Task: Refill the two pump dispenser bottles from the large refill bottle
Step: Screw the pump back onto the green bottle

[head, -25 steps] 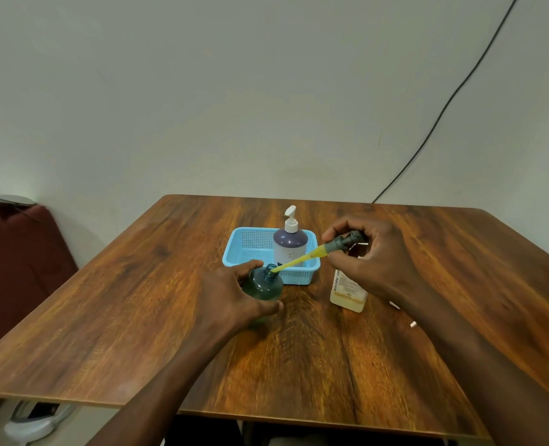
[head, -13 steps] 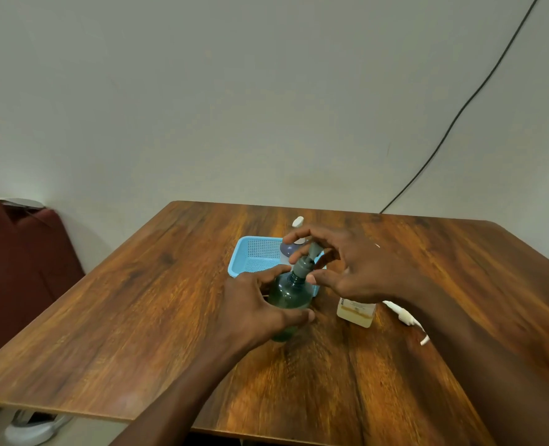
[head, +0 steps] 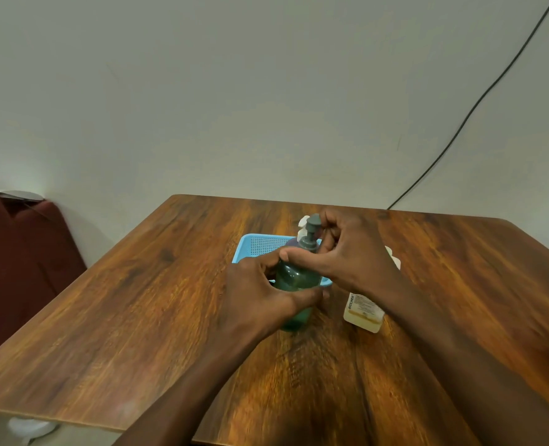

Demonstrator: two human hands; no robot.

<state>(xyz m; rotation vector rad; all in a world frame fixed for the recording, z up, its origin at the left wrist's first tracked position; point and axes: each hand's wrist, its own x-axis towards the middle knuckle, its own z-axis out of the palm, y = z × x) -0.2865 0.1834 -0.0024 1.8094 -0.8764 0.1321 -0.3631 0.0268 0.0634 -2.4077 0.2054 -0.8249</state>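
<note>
A green pump bottle [head: 294, 280] stands upright on the wooden table [head: 137, 300]. My left hand [head: 260, 294] wraps around its body. My right hand [head: 347, 255] grips the grey pump head [head: 310, 235] at the bottle's neck, with the pump seated on top. Behind them, a purple pump bottle [head: 294, 241] with a white pump stands in a blue basket [head: 257, 246], mostly hidden by my hands. The refill bottle [head: 363, 312], pale with a yellowish label, stands to the right, its upper part hidden behind my right wrist.
A dark red cushioned seat [head: 18, 262] stands left of the table. A black cable [head: 479, 101] runs down the wall to the table's back edge. A white object [head: 30, 428] lies on the floor under the front left edge.
My right hand has pushed the pump with its yellow tube down into the green bottle; the pump now sits on the neck. The left hand kept holding the bottle.
</note>
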